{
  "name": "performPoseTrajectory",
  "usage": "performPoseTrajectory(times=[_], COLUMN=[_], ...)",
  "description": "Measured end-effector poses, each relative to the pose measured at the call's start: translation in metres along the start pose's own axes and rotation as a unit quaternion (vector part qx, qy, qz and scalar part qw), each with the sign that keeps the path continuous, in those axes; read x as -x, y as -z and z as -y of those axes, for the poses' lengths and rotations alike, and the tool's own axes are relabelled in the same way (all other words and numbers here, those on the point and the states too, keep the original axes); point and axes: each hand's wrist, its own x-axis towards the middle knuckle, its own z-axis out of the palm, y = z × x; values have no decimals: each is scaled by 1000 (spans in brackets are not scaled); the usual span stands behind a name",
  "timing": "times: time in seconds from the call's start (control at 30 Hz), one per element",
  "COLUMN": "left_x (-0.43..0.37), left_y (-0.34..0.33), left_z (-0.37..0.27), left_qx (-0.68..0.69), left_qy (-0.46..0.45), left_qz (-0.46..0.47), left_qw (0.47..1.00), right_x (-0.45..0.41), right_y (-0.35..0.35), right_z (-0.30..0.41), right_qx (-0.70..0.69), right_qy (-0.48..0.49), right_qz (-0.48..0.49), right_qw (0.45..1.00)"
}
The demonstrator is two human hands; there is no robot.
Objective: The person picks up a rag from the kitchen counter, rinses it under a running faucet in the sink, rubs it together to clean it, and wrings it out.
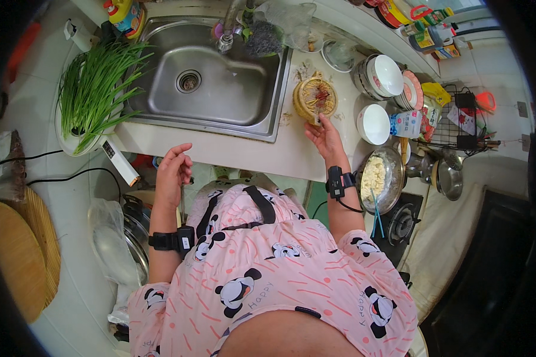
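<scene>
A small round yellow-brown basket [310, 100], seemingly woven, sits on the counter right of the sink. Dark red bits [322, 94] lie in it, too small to name surely. My right hand [326, 139] has its thumb and fingertips at the basket's near handle, partly hiding it. Out in front of the counter's edge, my left hand [175, 167] hangs in the air with fingers loosely bent and nothing in it. The stainless steel sink [214, 107] lies between my hands and the wall, its drain [188, 81] uncovered.
Long green stalks, perhaps garlic chives [94, 89], fill a white dish [78, 149] on the left. White bowls [374, 125] stand right of the basket. A metal pan [395, 178] holds pale food and blue chopsticks [377, 218] near the gas burner [402, 221]. The faucet [225, 42] overhangs the sink.
</scene>
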Motion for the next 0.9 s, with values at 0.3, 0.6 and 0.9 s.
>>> performPoseTrajectory(times=[0.3, 0.6, 0.9], left_x=[-13, -13, 3], left_y=[-2, 2, 6], left_z=[-5, -2, 2], left_qx=[-11, -5, -9], left_qy=[13, 27, 9], left_qz=[14, 11, -6], left_qw=[1000, 1000, 1000], right_x=[1, -10, 4], right_y=[-10, -6, -6], right_z=[5, 5, 8], right_qx=[-17, -22, -8], right_qy=[-6, -2, 3], right_qz=[-8, -14, -14], right_qw=[1000, 1000, 1000])
